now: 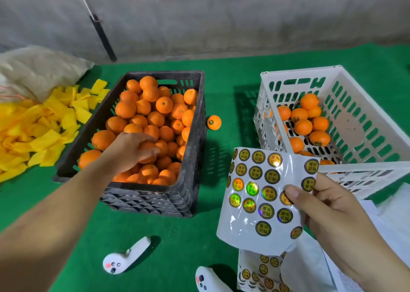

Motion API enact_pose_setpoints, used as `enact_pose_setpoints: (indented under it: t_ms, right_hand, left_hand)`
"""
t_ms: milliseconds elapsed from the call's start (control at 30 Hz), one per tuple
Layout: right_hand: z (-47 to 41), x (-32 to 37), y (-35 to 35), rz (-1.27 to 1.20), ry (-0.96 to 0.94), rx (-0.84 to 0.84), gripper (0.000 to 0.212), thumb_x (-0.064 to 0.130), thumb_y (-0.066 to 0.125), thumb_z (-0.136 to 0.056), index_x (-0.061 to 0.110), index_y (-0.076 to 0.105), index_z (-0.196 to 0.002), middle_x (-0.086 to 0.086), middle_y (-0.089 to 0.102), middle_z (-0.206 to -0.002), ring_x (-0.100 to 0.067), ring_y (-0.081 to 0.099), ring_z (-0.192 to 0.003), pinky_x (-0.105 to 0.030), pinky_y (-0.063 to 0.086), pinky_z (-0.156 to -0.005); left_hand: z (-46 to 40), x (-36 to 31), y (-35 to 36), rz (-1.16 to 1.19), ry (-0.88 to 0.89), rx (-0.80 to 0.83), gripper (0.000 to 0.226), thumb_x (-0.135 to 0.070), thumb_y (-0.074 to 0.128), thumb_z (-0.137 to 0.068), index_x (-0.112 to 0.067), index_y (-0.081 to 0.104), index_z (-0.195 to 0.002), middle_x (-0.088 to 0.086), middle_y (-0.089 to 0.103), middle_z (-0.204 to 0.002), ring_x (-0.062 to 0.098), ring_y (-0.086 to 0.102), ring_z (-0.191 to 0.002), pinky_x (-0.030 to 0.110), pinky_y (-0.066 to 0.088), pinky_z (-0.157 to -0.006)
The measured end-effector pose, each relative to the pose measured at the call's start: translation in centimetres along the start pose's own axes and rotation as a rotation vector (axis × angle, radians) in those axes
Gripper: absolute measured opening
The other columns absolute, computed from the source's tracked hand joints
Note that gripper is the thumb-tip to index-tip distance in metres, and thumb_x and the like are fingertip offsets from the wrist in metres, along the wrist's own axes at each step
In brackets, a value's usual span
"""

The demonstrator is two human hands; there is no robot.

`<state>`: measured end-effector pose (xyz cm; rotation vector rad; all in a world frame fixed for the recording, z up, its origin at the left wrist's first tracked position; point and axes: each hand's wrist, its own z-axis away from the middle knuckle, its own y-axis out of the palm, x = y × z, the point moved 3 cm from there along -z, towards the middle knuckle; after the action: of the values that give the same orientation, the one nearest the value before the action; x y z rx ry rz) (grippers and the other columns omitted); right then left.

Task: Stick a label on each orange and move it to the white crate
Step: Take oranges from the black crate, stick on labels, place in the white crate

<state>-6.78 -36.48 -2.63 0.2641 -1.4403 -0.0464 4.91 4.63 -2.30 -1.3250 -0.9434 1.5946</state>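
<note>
A black crate (195, 123) in the middle is heaped with unlabelled oranges (142, 107). My left hand (131, 149) reaches into it, fingers curled around one orange (148, 147) near the front. My right hand (328, 211) pinches a white sheet of round gold labels (259, 194) at the lower right, thumb on top. The white crate (363, 123) at the right holds several labelled oranges (302, 126). One labelled orange (214, 122) lies on the green mat between the two crates.
Yellow paper wrappers (40, 131) are piled at the left beside a pale sack (37, 69). Two white controllers (126, 258) (206, 280) lie on the mat near me. More label sheets (264, 271) and white papers (388, 216) sit at the lower right. A grey wall stands behind.
</note>
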Motion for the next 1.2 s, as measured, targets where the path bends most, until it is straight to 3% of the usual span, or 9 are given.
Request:
enact_pose_setpoints:
  t_ms: [100,167,333,467,600,833,1000,1067,1200]
  right_hand:
    - [0.2,0.5,0.1,-0.023,0.025,-0.047,0.076,0.063,0.091,-0.065,0.022,0.074,-0.127,-0.019,0.076,-0.119,-0.067,0.059,-0.108,-0.087,0.039,-0.094]
    - [0.3,0.5,0.3,-0.060,0.023,-0.004,0.071,0.056,0.092,-0.068,0.021,0.074,-0.126,-0.019,0.075,-0.122,-0.060,0.064,-0.111,-0.082,0.044,-0.096]
    - [0.9,1.0,0.5,-0.182,0.050,0.087,0.049,0.027,0.082,-0.080,0.016,0.073,-0.127,-0.019,0.072,-0.128,-0.040,0.072,-0.113,-0.046,0.063,-0.083]
    - [1.4,0.9,-0.8,-0.143,0.068,0.134,0.060,0.032,0.089,-0.080,0.015,0.069,-0.133,-0.020,0.070,-0.134,-0.041,0.070,-0.118,-0.048,0.061,-0.088]
    - [1.7,1.0,-2.3,-0.048,0.022,0.058,0.037,0.010,0.063,-0.095,0.016,0.070,-0.132,-0.020,0.072,-0.128,-0.040,0.073,-0.113,-0.041,0.063,-0.082]
    - [2.4,2.5,-2.3,0.325,-0.058,-0.061,0.038,0.035,0.072,-0.086,0.035,0.071,-0.124,-0.006,0.080,-0.111,-0.032,0.075,-0.085,-0.039,0.061,-0.060]
    - [4.4,4.3,0.1,1.186,-0.534,-0.399,0.055,0.032,0.074,-0.096,0.028,0.052,-0.146,-0.011,0.047,-0.141,-0.031,0.048,-0.127,-0.034,0.030,-0.107]
    - [5.6,5.2,2.4,1.318,-0.842,-0.223,0.048,0.036,0.068,-0.096,0.028,0.057,-0.142,-0.008,0.052,-0.139,-0.035,0.049,-0.123,-0.042,0.029,-0.107]
    - [5.2,5.9,4.2,1.270,-0.875,0.048,0.041,0.036,0.067,-0.099,0.026,0.065,-0.139,0.002,0.060,-0.139,-0.031,0.054,-0.121,-0.051,0.045,-0.097]
  left_hand:
    - [3.9,-3.2,-1.0,0.566,-0.112,-0.217,0.060,-0.084,0.059,-0.078,-0.039,0.075,-0.115,-0.024,0.071,-0.094,-0.002,0.064,-0.091,0.020,0.048,-0.070]
    - [6.6,-5.8,0.4,1.025,-0.209,-0.225,0.057,-0.089,0.058,-0.074,-0.044,0.080,-0.100,-0.014,0.079,-0.101,0.016,0.075,-0.099,0.034,0.060,-0.076]
    - [12.6,-13.5,6.3,1.814,-0.265,0.530,0.083,-0.078,0.065,-0.074,-0.006,0.071,-0.113,0.023,0.073,-0.115,0.037,0.074,-0.101,0.044,0.063,-0.076]
    - [14.2,-14.9,7.6,1.747,-0.145,0.619,0.084,-0.058,0.075,-0.084,-0.008,0.049,-0.147,0.027,0.056,-0.145,0.053,0.056,-0.123,0.054,0.051,-0.094]
    - [14.7,-14.9,6.9,1.609,0.102,0.652,0.069,-0.052,0.077,-0.086,-0.013,0.062,-0.141,0.020,0.064,-0.130,0.029,0.064,-0.094,0.030,0.053,-0.067]
    - [15.3,-15.9,7.8,1.400,0.018,0.419,0.058,-0.042,0.078,-0.079,0.002,0.064,-0.113,0.032,0.062,-0.124,0.039,0.064,-0.092,0.040,0.055,-0.071]
    - [15.7,-16.7,8.5,1.151,0.107,0.214,0.055,-0.063,0.074,-0.078,-0.015,0.071,-0.103,0.019,0.068,-0.111,0.043,0.064,-0.102,0.056,0.053,-0.096]
    - [15.8,-17.0,8.1,1.112,0.206,0.142,0.056,-0.065,0.071,-0.084,-0.014,0.072,-0.105,0.020,0.067,-0.105,0.042,0.062,-0.095,0.053,0.053,-0.091]
    - [15.9,-17.8,7.3,1.123,0.349,0.154,0.034,-0.042,0.071,-0.093,-0.019,0.074,-0.118,0.013,0.071,-0.112,0.037,0.068,-0.104,0.059,0.052,-0.096]
